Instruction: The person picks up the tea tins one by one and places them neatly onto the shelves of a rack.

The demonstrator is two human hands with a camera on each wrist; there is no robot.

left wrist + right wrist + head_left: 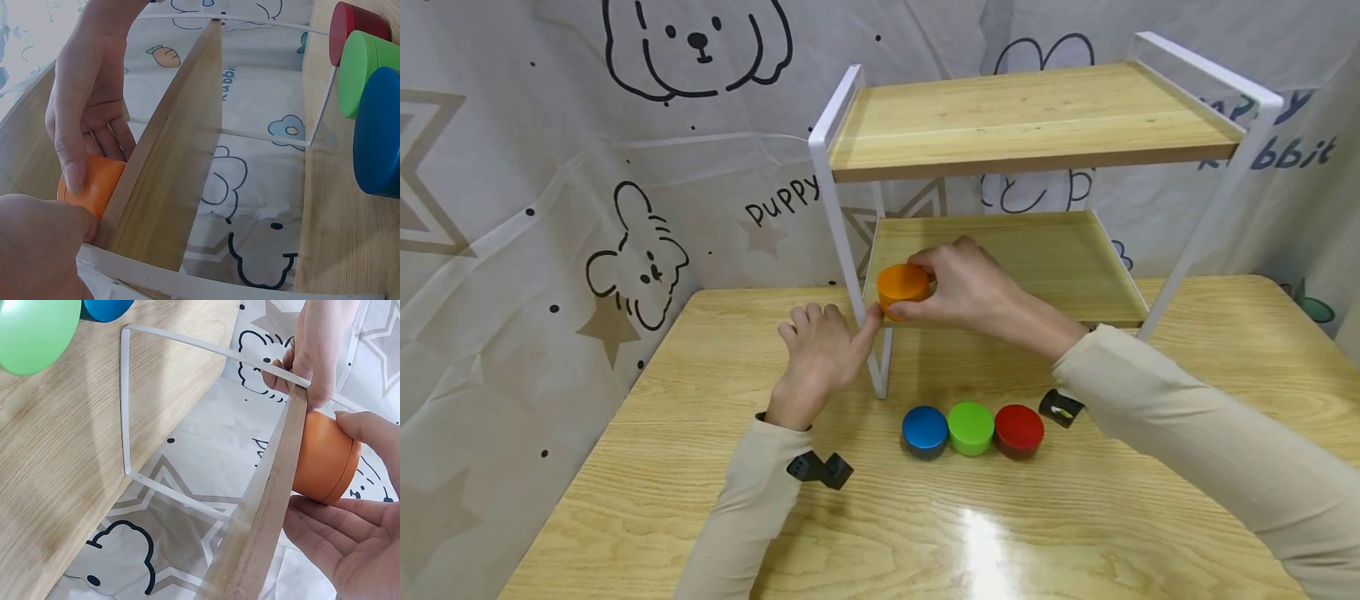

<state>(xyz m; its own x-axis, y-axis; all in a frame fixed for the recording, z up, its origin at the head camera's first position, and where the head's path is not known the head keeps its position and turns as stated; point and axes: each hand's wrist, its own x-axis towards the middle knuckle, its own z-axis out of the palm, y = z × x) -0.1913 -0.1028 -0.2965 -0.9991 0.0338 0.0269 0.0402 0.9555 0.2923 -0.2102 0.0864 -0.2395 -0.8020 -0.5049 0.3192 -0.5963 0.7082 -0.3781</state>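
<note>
An orange round tin [901, 279] with a lid seam sits at the front left corner of the rack's lower shelf [1030, 267]. My right hand [973, 287] pinches this tin [328, 459] between thumb and fingers from the right. On the other side, my left hand [820, 354] is at the rack's white left post, its thumb stretched out to the tin's lower edge and its other fingers loosely bent. In the left wrist view, the left thumb [78, 222] overlaps the side of the orange tin [103, 181].
A blue tin [925, 429], a green tin [971, 427] and a red tin [1018, 429] stand in a row on the wooden table [700, 500], in front of the rack. Above my right hand spans the upper shelf [1030, 117]. A printed curtain [722, 225] hangs behind.
</note>
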